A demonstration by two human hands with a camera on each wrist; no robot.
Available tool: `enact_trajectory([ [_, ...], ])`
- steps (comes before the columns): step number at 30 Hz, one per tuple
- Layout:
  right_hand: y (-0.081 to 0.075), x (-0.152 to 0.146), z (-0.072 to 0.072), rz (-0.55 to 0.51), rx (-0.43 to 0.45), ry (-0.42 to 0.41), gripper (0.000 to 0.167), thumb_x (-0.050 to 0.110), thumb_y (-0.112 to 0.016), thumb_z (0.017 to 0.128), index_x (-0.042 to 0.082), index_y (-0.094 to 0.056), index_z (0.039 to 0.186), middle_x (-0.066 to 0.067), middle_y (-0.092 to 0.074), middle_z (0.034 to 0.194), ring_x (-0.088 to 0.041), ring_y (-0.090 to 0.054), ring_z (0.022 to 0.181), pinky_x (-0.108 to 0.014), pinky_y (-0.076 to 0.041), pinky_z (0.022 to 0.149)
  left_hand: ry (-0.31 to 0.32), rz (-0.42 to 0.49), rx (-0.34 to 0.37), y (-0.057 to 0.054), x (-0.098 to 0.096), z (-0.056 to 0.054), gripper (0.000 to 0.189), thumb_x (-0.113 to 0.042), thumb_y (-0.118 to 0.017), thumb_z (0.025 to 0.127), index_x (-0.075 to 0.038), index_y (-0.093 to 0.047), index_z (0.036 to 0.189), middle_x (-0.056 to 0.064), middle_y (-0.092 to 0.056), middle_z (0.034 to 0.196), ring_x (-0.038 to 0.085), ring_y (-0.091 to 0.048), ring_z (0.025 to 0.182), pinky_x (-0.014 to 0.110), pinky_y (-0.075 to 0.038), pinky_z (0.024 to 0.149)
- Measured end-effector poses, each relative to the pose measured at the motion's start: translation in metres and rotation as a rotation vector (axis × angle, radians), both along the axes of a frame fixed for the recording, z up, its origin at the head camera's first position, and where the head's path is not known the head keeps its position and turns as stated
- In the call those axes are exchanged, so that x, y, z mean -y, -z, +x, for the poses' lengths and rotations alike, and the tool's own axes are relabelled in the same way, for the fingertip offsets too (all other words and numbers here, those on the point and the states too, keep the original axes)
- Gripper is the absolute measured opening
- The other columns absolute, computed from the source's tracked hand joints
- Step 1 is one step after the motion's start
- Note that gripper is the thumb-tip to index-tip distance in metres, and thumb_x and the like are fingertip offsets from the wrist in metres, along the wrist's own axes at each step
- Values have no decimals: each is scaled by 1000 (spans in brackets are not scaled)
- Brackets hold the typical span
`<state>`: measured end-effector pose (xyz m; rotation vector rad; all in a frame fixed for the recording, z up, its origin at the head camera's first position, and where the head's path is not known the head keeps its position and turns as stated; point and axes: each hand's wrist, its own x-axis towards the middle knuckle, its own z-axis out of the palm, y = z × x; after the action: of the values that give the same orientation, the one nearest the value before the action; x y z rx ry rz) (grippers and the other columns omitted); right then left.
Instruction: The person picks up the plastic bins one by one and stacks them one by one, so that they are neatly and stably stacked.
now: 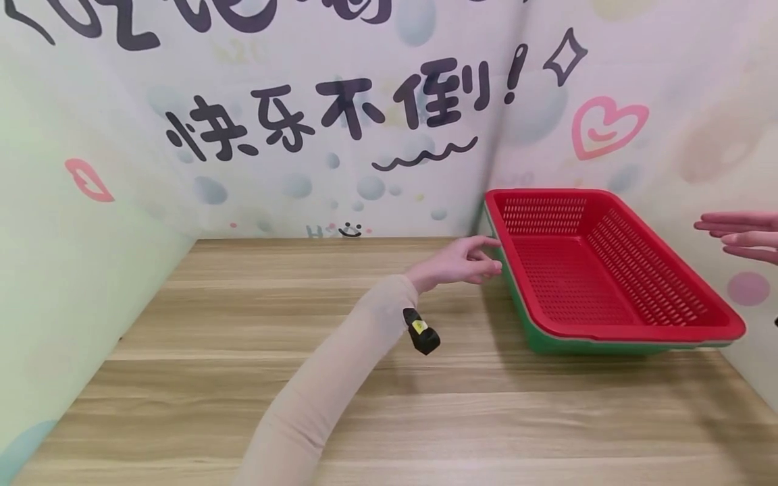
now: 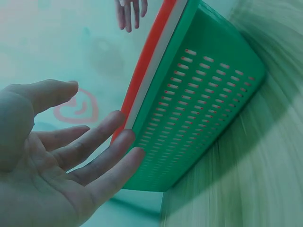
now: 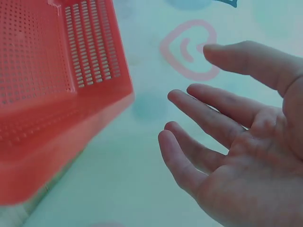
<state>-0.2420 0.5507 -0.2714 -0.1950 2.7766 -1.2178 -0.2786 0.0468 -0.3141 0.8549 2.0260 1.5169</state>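
Note:
A red plastic basket (image 1: 571,277) with slotted walls sits nested in a green one (image 1: 535,337), and a thin white rim (image 2: 156,61) shows between them. My left hand (image 1: 457,262) is at the stack's left side, fingers loosely bent and thumb apart. Its fingertips (image 2: 124,137) lie at or just beside the rims; whether they touch I cannot tell. Off to the right, my right hand (image 1: 750,235) is held in the air, partly cut off by the head view's edge. In the right wrist view its fingers (image 3: 203,113) are spread, holding nothing, apart from the red basket.
The baskets stand on a wood-grain table (image 1: 255,378), toward its right back corner. Behind the table hangs a printed white sheet (image 1: 328,169) with dark lettering, and more of it runs close along the right side. A pale wall (image 1: 61,270) borders the left.

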Motion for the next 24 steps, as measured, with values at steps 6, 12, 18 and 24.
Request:
enact_trajectory([
  [6, -1, 41, 11, 84, -54, -19, 56, 18, -53, 100, 18, -30, 151, 35, -48, 118, 18, -46, 103, -10, -48, 75, 15, 59, 32, 5, 13, -1, 50, -9, -58, 97, -3, -40, 143, 21, -62, 119, 20, -64, 102, 32, -53, 88],
  [12, -12, 76, 17, 139, -4, -49, 54, 22, -55, 99, 28, -33, 148, 36, -50, 115, 13, -54, 98, -33, -54, 77, 38, 76, 54, 16, 29, -4, 51, -8, -56, 97, -2, -38, 144, 23, -60, 123, 22, -61, 106, 37, -50, 92],
  [18, -21, 105, 19, 139, 44, -59, 55, 28, -56, 98, 23, -34, 149, 31, -55, 115, 0, -60, 99, -59, -49, 84, 65, 61, 57, 29, 45, -10, 51, -9, -57, 97, -2, -40, 144, 23, -57, 128, 22, -59, 111, 39, -47, 97],
  [24, -31, 132, 22, 137, 139, -87, 58, 36, -54, 98, 19, -34, 150, 24, -52, 123, 6, -52, 103, -60, -47, 85, 108, 23, 68, 37, 64, -13, 50, -8, -57, 97, -3, -41, 144, 18, -58, 129, 31, -52, 122, 44, -42, 101],
])
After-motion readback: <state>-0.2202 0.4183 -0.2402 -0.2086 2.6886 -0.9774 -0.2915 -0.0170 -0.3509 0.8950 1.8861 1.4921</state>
